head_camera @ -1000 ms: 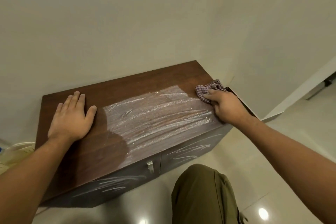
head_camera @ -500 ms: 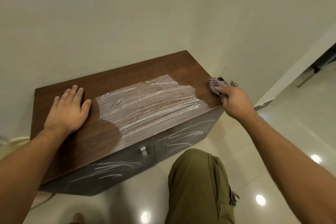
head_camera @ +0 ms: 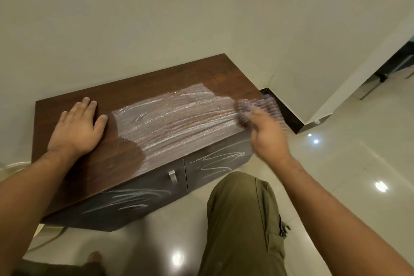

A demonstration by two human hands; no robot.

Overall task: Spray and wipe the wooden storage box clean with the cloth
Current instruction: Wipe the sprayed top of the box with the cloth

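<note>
The pale wall [head_camera: 156, 18] fills the upper half of the scene, and a glossy tiled floor [head_camera: 358, 163] spreads out below it, dotted with bright reflections. Against the wall stands the one wooden storage box [head_camera: 139, 159], low and dark brown, its right end close to the corner. A broad patch of streaky white wet film [head_camera: 174, 119] covers the right half of the top; the left part is dark and bare. The front shows two panels, each scribbled with white streaks, and a single small metal handle [head_camera: 172, 176] near the seam between them.

Two bare arms reach in from below. The left hand [head_camera: 78, 127] lies palm down on the left part of the top, fingers spread and flat. The right hand [head_camera: 266, 134] is at the front right corner of the top, blurred, its fingers closed around one checked cloth [head_camera: 257, 107], which bunches above the knuckles and rests against the top's right edge. A knee in olive trousers [head_camera: 242, 219] sits just in front of the box, and toes [head_camera: 95, 255] show on the floor lower left.
</note>
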